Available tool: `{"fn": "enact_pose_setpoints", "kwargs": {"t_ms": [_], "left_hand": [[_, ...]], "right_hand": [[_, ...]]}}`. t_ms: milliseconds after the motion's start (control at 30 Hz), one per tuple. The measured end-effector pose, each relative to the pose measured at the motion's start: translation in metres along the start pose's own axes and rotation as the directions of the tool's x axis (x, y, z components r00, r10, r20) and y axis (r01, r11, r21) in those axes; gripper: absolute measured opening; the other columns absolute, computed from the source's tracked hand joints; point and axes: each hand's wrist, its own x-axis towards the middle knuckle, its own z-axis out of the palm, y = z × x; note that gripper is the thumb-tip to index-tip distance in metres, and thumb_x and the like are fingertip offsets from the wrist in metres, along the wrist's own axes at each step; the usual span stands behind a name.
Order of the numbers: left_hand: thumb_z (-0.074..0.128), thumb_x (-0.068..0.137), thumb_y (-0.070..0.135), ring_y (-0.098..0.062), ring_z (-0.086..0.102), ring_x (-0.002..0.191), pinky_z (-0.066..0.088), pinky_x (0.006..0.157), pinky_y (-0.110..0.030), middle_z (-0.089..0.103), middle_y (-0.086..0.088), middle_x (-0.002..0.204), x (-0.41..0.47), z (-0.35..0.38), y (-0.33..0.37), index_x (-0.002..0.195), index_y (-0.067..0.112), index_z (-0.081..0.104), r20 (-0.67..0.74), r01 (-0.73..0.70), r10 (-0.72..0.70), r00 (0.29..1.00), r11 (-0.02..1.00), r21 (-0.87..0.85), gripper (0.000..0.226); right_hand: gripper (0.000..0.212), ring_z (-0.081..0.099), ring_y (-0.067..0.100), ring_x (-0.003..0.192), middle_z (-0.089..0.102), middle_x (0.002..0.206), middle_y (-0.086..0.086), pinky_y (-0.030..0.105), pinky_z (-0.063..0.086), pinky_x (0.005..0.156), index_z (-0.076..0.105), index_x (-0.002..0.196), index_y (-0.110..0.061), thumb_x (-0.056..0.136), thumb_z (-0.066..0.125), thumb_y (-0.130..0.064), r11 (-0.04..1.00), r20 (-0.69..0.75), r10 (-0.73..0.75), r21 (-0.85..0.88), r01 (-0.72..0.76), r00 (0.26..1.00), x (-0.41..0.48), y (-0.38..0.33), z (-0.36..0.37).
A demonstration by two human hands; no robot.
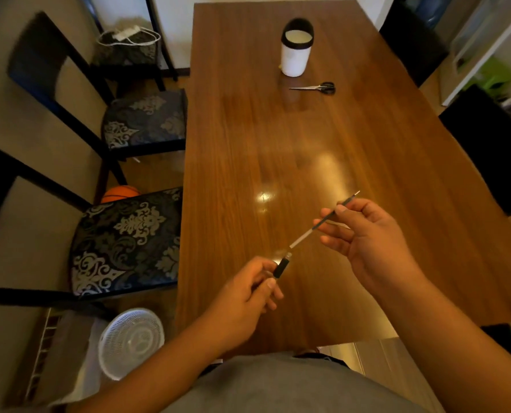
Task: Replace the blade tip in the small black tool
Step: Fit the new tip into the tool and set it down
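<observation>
Head view, above a wooden table [352, 150]. Left hand [242, 305] at about 6 o'clock, fingers and thumb pinched round the lower end of a short black tool [280, 268], metal collar pointing up toward 1 o'clock. Right hand [370, 239] at about 4 o'clock, thumb and fingertips gripping a thin rod [319, 223], dark along the upper part, pale along the lower, bare metal tip poking out past the thumb toward 1 o'clock. Lower end of the rod just above the tool's collar, roughly in line with it; touching or apart, cannot tell through the blur. Both held in the air over the near part of the table.

At 12 o'clock, far down the table, a white cup [296, 52] with a black rim, upright. Just this side of it, scissors [315, 87] lying flat, blades toward 9 o'clock. Along the left edge, two patterned chairs [129, 242]; between them an orange ball [120, 193] on the floor.
</observation>
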Motion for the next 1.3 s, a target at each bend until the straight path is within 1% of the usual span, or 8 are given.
{"fn": "enact_pose_setpoints", "kwargs": {"t_ms": [100, 233, 400, 633, 900, 1033, 1233, 1300], "left_hand": [[0.044, 0.097, 0.024, -0.009, 0.066, 0.077, 0.052, 0.069, -0.023, 0.069, 0.01, 0.09, -0.007, -0.006, 0.0, 0.103, 0.05, 0.05, -0.002, -0.018, 0.018, 1.0, 1.0, 0.018, 0.027], [0.044, 0.097, 0.025, -0.009, 0.067, 0.079, 0.052, 0.069, -0.022, 0.069, 0.009, 0.093, -0.013, -0.011, 0.001, 0.103, 0.048, 0.05, 0.011, -0.038, 0.037, 0.999, 0.999, 0.038, 0.024], [0.042, 0.094, 0.033, -0.011, 0.067, 0.083, 0.055, 0.076, -0.032, 0.068, 0.01, 0.094, -0.014, -0.015, 0.004, 0.106, 0.048, 0.05, 0.027, -0.068, 0.067, 0.997, 0.996, 0.056, 0.021], [0.047, 0.098, 0.022, -0.008, 0.066, 0.086, 0.057, 0.08, -0.041, 0.068, 0.013, 0.094, -0.007, -0.02, 0.008, 0.107, 0.046, 0.052, 0.012, -0.054, 0.053, 0.999, 0.987, 0.149, 0.026], [0.046, 0.098, 0.013, -0.011, 0.066, 0.073, 0.055, 0.062, -0.027, 0.069, 0.01, 0.091, 0.011, -0.013, 0.019, 0.104, 0.037, 0.056, -0.026, -0.007, 0.008, 1.0, 0.999, 0.033, 0.026], [0.045, 0.098, 0.011, -0.012, 0.066, 0.067, 0.052, 0.054, -0.025, 0.069, 0.007, 0.086, 0.02, -0.004, 0.024, 0.1, 0.036, 0.056, -0.036, 0.004, -0.005, 0.999, 1.0, -0.015, 0.028], [0.044, 0.099, 0.011, -0.012, 0.064, 0.062, 0.049, 0.05, -0.022, 0.067, 0.002, 0.085, 0.037, 0.007, 0.028, 0.104, 0.026, 0.056, -0.013, 0.021, -0.022, 1.0, 0.999, -0.033, 0.02], [0.044, 0.099, 0.01, -0.012, 0.064, 0.062, 0.048, 0.049, -0.023, 0.067, 0.002, 0.086, 0.043, 0.011, 0.029, 0.104, 0.027, 0.055, -0.011, 0.024, -0.024, 1.0, 0.999, -0.038, 0.021]], "right_hand": [[0.015, 0.076, 0.029, 0.08, 0.076, 0.083, 0.009, 0.026, 0.057, 0.049, 0.061, 0.082, -0.018, 0.093, 0.057, -0.008, 1.0, 0.001, -0.003, -0.01, 0.003, 1.0, -0.008, 0.005, 0.006], [0.014, 0.076, 0.027, 0.078, 0.076, 0.082, 0.01, 0.025, 0.057, 0.048, 0.061, 0.084, -0.017, 0.093, 0.057, -0.008, 1.0, 0.006, -0.015, -0.001, 0.015, 1.0, -0.014, 0.01, 0.011], [0.014, 0.076, 0.026, 0.076, 0.076, 0.081, 0.009, 0.025, 0.057, 0.048, 0.06, 0.083, -0.015, 0.093, 0.056, -0.007, 0.999, 0.011, -0.028, -0.024, 0.028, 1.0, -0.014, 0.011, 0.013], [0.016, 0.076, 0.028, 0.078, 0.076, 0.084, 0.009, 0.028, 0.058, 0.052, 0.058, 0.086, -0.018, 0.095, 0.054, -0.005, 0.96, 0.1, -0.213, -0.165, 0.227, 0.972, -0.015, 0.0, 0.015], [0.016, 0.075, 0.027, 0.079, 0.077, 0.086, 0.01, 0.029, 0.059, 0.055, 0.057, 0.088, -0.017, 0.094, 0.054, -0.003, 0.941, 0.139, -0.214, -0.236, 0.242, 0.967, -0.012, 0.004, 0.013], [0.014, 0.075, 0.022, 0.076, 0.077, 0.087, 0.008, 0.026, 0.058, 0.055, 0.057, 0.098, -0.017, 0.092, 0.057, -0.004, 0.927, 0.139, -0.215, -0.284, 0.247, 0.967, -0.009, 0.01, 0.009], [0.02, 0.075, 0.019, 0.073, 0.077, 0.082, 0.006, 0.025, 0.057, 0.054, 0.058, 0.097, -0.021, 0.089, 0.063, -0.003, 0.889, 0.189, -0.19, -0.383, 0.25, 0.964, -0.004, 0.009, -0.003], [0.022, 0.074, 0.018, 0.072, 0.075, 0.078, 0.006, 0.025, 0.057, 0.055, 0.059, 0.097, -0.021, 0.086, 0.065, -0.003, 0.871, 0.208, -0.167, -0.427, 0.243, 0.964, -0.002, 0.008, -0.009]]}}
